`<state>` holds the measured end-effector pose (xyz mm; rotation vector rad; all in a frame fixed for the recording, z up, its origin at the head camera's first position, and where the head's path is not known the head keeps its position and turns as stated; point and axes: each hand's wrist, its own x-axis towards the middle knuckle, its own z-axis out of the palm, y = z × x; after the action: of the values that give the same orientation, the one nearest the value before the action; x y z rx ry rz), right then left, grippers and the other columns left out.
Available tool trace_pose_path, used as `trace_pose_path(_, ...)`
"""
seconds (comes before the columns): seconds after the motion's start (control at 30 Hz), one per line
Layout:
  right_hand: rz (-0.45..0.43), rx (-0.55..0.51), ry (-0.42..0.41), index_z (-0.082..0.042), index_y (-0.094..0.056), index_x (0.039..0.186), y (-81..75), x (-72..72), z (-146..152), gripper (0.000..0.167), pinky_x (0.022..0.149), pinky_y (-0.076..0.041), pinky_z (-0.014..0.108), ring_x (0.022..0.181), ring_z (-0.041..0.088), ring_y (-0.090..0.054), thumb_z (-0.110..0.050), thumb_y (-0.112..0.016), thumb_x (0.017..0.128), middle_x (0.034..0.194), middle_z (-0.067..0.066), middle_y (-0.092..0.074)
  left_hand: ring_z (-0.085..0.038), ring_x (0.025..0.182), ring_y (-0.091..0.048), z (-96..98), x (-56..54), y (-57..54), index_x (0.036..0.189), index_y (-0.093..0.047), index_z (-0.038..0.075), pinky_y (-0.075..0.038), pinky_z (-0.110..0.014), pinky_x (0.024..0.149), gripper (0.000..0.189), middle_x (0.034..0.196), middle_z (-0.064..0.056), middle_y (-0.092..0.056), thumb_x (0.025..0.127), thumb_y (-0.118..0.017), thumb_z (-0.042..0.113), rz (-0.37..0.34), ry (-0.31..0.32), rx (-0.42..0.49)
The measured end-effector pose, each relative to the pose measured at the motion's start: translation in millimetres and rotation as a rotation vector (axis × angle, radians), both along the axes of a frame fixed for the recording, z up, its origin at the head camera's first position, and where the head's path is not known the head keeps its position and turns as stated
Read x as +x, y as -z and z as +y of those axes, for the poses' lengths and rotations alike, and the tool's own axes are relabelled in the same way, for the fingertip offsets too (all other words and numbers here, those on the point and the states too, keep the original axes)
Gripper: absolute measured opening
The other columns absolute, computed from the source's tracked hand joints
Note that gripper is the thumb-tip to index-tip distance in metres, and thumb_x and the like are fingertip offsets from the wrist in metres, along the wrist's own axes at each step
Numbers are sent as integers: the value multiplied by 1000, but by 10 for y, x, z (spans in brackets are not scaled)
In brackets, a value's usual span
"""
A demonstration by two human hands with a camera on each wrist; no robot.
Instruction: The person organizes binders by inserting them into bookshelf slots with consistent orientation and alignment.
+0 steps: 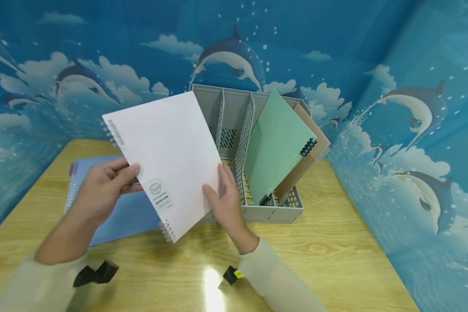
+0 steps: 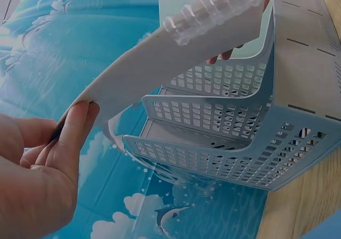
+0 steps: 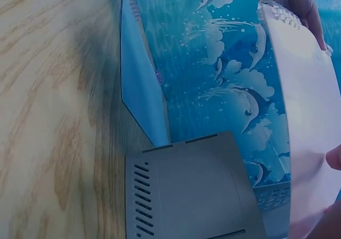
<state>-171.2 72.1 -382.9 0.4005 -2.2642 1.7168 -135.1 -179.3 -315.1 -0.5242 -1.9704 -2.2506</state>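
Both hands hold a white spiral notebook up in front of a grey file organizer, tilted, with its clear coil on the left. My left hand pinches the coil-side edge between thumb and fingers. On the opposite edge, my right hand grips with its thumb on the cover and its fingers behind, largely hidden. A green notebook and a brown notebook lean in the organizer's right-hand slots. In the left wrist view, the white notebook's underside shows grey.
A blue spiral notebook lies flat on the wooden table, partly beneath the left hand and white notebook. Perforated dividers split the organizer into slots. A dolphin-print curtain surrounds the table's back and sides.
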Motion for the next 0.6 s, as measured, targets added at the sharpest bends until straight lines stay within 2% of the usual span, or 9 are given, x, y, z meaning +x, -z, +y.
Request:
trace_pose_path(0.2,18,23,-7,-2,-31,150,28,38,-36,68,117,-19,42,148,28,-11,-19,-64,93,162,10,-7,-9,93,-70,123,64,-39,137,-48,-10,-57,-24,75,46,107,6,-71,100,-54,17,0,-95,-85)
trace_pose_path(0.3,40,52,-14,-1,-29,151,46,66,-52,71,117,-20,44,148,29,-11,-23,-64,94,162,11,-6,-8,93,-69,190,87,-57,136,-49,-10,-57,-23,76,46,105,7,-71,100,-54,19,10,-142,-129)
trace_pose_path(0.47,83,77,-30,-1,-27,151,59,104,-53,73,117,-20,49,146,32,-16,-23,-66,93,161,15,-11,-6,95,-69,265,82,-56,135,-47,-12,-56,-23,77,47,106,9,-70,100,-54,19,21,-162,-108)
trace_pose_path(0.6,78,112,-57,-4,-24,153,64,135,-21,80,116,-20,53,146,30,-16,-25,-69,91,161,13,-11,-3,95,-68,287,65,-43,136,-47,-12,-56,-21,77,46,106,13,-69,101,-52,17,19,-206,-135)
